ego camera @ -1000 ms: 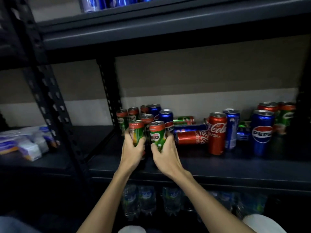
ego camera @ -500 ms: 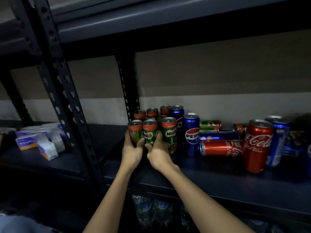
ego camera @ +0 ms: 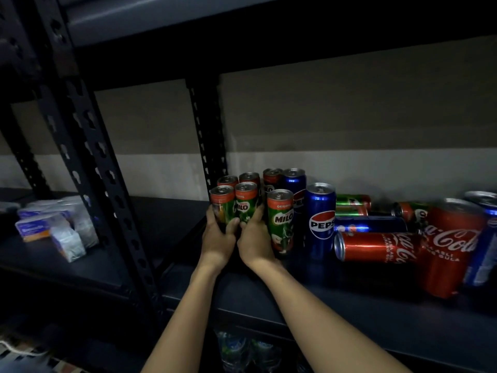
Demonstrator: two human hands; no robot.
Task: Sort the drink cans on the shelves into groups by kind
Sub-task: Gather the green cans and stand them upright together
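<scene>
Several green Milo cans stand grouped at the shelf's left end beside the upright post. My left hand (ego camera: 217,239) grips the front-left Milo can (ego camera: 222,204). My right hand (ego camera: 254,242) grips the Milo can beside it (ego camera: 246,201). A third Milo can (ego camera: 281,219) stands just right of my right hand. Two upright blue Pepsi cans (ego camera: 320,219) follow, one further back (ego camera: 295,184). To the right, a red Coca-Cola can (ego camera: 376,246) lies on its side and another (ego camera: 449,249) stands upright.
More cans lie behind on their sides: a Pepsi (ego camera: 371,224), Milo cans (ego camera: 352,203). A blue can (ego camera: 484,238) stands at the far right. White packets (ego camera: 56,224) sit on the left shelf bay. A dark perforated post (ego camera: 209,135) bounds the cans. Water bottles (ego camera: 242,351) stand on the shelf below.
Both hands have slid the two Milo cans left and back against the Milo group by the post. The view has shifted, so the other cans appear further right.
</scene>
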